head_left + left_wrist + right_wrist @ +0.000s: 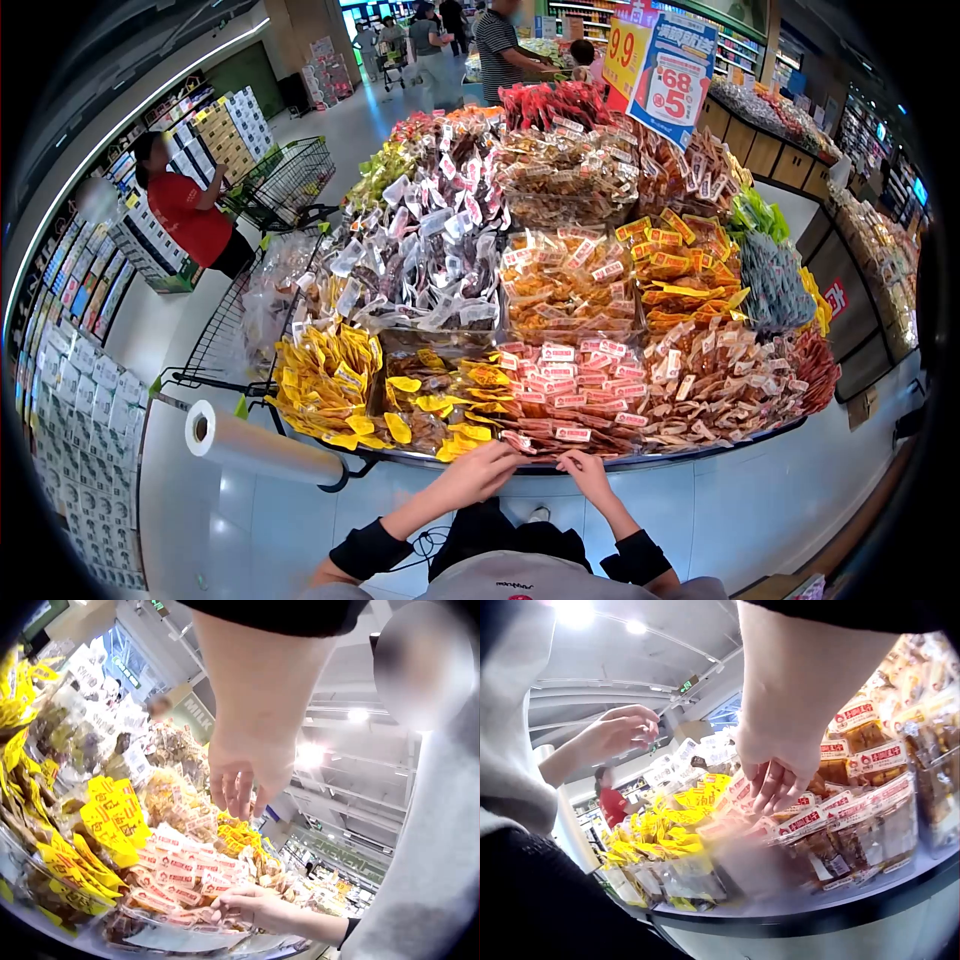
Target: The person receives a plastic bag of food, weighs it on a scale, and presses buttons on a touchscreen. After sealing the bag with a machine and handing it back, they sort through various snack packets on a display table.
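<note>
My right hand [776, 776] is at the front of the display, fingers bent down among flat snack packets [575, 385] with white and red labels. The blurred, pale front of the bin lies just below those fingertips, and I cannot tell whether they pinch a packet. In the left wrist view the same hand [259, 909] points its fingers at the packets' near edge. My left hand [480, 472] hovers to the left, close to the display's front edge. Its fingers [238, 795] hang loosely bent with nothing visible between them.
Yellow packets [330, 385] fill the bins on the left, brown packets [710, 385] those on the right. A large plastic roll [265, 445] sticks out at the front left. Beyond stand a shopping cart [290, 175] and a person in a red shirt [190, 210]. A price sign [672, 80] rises behind.
</note>
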A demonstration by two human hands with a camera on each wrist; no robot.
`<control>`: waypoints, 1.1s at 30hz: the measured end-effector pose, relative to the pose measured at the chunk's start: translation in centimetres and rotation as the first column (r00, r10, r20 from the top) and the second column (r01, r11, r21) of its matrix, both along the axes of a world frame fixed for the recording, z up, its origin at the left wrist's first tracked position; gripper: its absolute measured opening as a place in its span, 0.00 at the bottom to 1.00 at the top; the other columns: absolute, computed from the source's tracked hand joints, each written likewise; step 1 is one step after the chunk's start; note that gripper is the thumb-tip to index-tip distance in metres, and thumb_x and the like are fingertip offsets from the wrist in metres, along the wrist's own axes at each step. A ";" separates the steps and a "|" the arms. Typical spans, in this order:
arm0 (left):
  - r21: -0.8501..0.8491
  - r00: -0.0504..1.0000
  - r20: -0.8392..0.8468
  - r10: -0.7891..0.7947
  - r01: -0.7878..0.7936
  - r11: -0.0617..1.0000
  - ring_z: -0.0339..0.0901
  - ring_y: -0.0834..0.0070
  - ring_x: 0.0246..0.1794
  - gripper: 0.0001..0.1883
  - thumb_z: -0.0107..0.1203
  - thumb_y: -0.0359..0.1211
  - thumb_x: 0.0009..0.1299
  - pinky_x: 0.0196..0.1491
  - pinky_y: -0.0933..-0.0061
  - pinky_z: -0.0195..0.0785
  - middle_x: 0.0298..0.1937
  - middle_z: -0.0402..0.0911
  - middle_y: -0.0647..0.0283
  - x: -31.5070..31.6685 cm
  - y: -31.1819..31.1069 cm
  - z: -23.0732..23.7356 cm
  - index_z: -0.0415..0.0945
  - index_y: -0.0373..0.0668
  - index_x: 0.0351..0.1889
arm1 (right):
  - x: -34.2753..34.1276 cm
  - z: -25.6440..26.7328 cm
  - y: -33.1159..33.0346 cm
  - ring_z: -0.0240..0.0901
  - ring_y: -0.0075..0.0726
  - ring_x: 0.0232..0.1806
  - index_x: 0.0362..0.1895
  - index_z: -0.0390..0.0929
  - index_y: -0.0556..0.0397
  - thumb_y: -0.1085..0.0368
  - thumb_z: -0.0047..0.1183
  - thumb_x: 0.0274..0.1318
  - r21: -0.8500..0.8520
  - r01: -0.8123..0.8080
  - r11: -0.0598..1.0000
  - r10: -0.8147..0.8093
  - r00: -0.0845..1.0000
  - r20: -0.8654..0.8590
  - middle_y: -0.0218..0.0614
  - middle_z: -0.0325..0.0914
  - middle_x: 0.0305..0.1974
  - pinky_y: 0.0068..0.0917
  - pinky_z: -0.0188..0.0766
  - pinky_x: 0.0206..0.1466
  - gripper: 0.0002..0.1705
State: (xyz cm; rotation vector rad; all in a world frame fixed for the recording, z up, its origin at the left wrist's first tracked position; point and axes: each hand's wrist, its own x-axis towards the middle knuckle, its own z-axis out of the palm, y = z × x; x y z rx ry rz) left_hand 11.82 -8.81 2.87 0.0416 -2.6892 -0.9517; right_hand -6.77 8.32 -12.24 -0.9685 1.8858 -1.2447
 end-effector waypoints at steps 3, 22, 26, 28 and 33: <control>0.122 0.997 -0.034 -0.073 0.077 0.990 0.71 0.61 0.44 0.14 0.51 0.26 0.63 0.46 0.66 0.67 0.42 0.71 0.58 -1.3 0.5 -2.1 0.71 0.42 0.49 | -0.4 -1.5 0.0 0.75 0.25 0.29 0.34 0.77 0.62 0.67 0.48 0.60 -0.032 0.080 0.996 -0.077 0.991 0.110 0.36 0.79 0.27 0.21 0.71 0.35 0.10; 0.241 0.997 0.059 0.055 -0.068 0.968 0.72 0.60 0.42 0.09 0.51 0.27 0.64 0.45 0.65 0.66 0.37 0.73 0.57 -1.8 -7.4 -5.6 0.75 0.39 0.42 | 3.5 4.0 0.5 0.75 0.30 0.30 0.32 0.77 0.60 0.62 0.50 0.58 0.090 0.245 0.965 -0.236 0.967 -0.098 0.37 0.78 0.26 0.25 0.69 0.34 0.12; 0.227 0.954 0.035 0.297 -0.297 0.928 0.72 0.59 0.39 0.07 0.51 0.25 0.63 0.42 0.64 0.66 0.35 0.72 0.57 -1.2 -9.2 -8.9 0.74 0.38 0.39 | 3.4 6.0 0.6 0.76 0.26 0.31 0.33 0.77 0.61 0.65 0.50 0.59 0.076 0.358 0.931 -0.352 0.933 -0.075 0.36 0.79 0.28 0.22 0.69 0.35 0.10; 0.245 0.879 0.076 0.472 -0.475 0.845 0.73 0.59 0.35 0.07 0.51 0.24 0.63 0.38 0.67 0.67 0.36 0.71 0.54 -0.3 -11.0 -8.6 0.73 0.37 0.39 | 3.0 6.8 -0.3 0.77 0.26 0.33 0.33 0.77 0.61 0.66 0.49 0.59 0.066 0.336 0.940 -0.331 0.941 -0.068 0.35 0.80 0.28 0.22 0.70 0.38 0.10; 0.218 0.681 0.028 0.731 -0.718 0.661 0.71 0.65 0.30 0.07 0.49 0.20 0.62 0.34 0.67 0.65 0.33 0.71 0.57 4.4 -15.3 -10.6 0.72 0.36 0.38 | 3.5 7.3 -4.6 0.77 0.28 0.33 0.35 0.77 0.63 0.67 0.48 0.59 0.003 0.157 0.988 -0.156 0.984 -0.080 0.37 0.80 0.30 0.23 0.71 0.40 0.10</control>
